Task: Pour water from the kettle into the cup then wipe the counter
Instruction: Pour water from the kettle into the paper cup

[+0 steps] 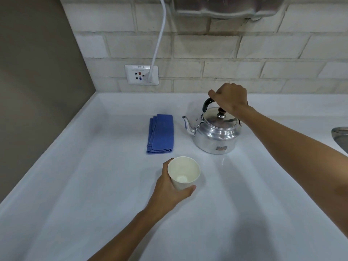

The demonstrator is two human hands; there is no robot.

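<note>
A shiny metal kettle (214,134) with a black handle and a dark lid knob stands on the white counter (94,185), its spout pointing left. My right hand (230,97) is closed around the top of the kettle's handle. In front of it an empty white paper cup (183,172) stands upright, with my left hand (170,191) wrapped around its left and near side. A folded blue cloth (161,133) lies flat on the counter to the left of the kettle, touched by neither hand.
A wall socket (141,74) with a white cable plugged in sits on the tiled back wall. A brown side wall closes the counter's left. A metal sink edge (340,134) shows at the far right. A metal appliance hangs at the top.
</note>
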